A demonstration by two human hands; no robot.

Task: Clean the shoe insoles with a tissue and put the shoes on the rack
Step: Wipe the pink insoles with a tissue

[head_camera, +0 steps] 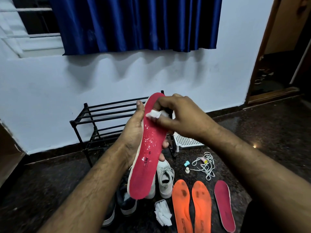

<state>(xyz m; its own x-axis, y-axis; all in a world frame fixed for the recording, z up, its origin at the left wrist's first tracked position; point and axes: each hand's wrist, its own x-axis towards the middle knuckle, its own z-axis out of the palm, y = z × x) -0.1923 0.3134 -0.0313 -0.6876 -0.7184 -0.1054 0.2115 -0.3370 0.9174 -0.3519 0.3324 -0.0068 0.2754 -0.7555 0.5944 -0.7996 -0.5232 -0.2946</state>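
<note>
Four insoles are counted: two red, one held up [148, 148] and one on the floor [224, 206], and two orange [182, 206] [202, 207]. One grey shoe [165, 179], two dark shoes [126, 202] [109, 214], one black rack [101, 118], one tissue pile [162, 212], one lace bundle [204, 163] are seen.

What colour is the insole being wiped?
Pinkish red insole, flecked with white bits; head view.

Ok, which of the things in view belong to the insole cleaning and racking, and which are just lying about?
In the job: red foam insole held in left hand; white tissue wad pinched in right hand; two orange insoles; second red insole; grey lace-up sneakers; dark sneakers; black metal rack; tissue pack.

Lying about: loose white laces; small caps; white plastic mesh stand; blue curtain.
</note>
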